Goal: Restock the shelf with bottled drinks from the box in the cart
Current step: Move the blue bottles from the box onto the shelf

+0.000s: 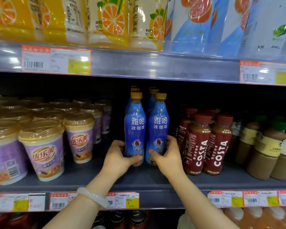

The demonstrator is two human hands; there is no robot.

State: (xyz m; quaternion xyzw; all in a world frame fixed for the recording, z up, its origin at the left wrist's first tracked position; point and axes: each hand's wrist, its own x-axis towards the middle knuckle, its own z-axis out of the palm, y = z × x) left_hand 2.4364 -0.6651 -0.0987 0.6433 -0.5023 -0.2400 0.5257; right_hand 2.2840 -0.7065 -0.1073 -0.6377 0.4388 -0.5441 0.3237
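Observation:
Two rows of blue iced-coffee bottles with gold caps stand upright on the dark middle shelf (149,180). My left hand (118,157) is wrapped around the base of the front left blue bottle (134,124). My right hand (168,157) grips the base of the front right blue bottle (158,124). Both bottles rest on the shelf, side by side and nearly touching. More blue bottles stand behind them, mostly hidden. The box and cart are out of view.
Purple milk-tea cups (43,154) fill the shelf to the left. Red Costa coffee bottles (206,144) stand close on the right, with brown coffee bottles (267,152) beyond. Juice cartons (112,20) sit on the shelf above. Price tags line the shelf edges.

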